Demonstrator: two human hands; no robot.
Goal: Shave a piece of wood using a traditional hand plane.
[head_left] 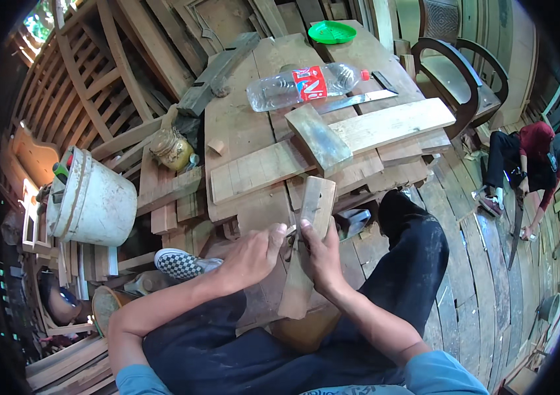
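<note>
Upright between my knees is a long wooden block [317, 197] with a dark slot midway, like the body of a wooden hand plane. My right hand [321, 257] is wrapped round its right side, thumb on top near the slot. My left hand [253, 258] is closed at the block's left side, thumb and finger pinched by the slot on a small thin piece I cannot make out. Just beyond the block's upper end, a worn wooden block [319, 139] rests across a pale plank [392, 125] on the worktable [234, 125].
On the table lie a plastic bottle [306, 85], a try square [359, 100] and a green dish [332, 32]. A white bucket [102, 197] and a jar [171, 149] stand at left. Another person [533, 151] sits at right with a saw [516, 230]. A wooden chair [468, 82] stands behind.
</note>
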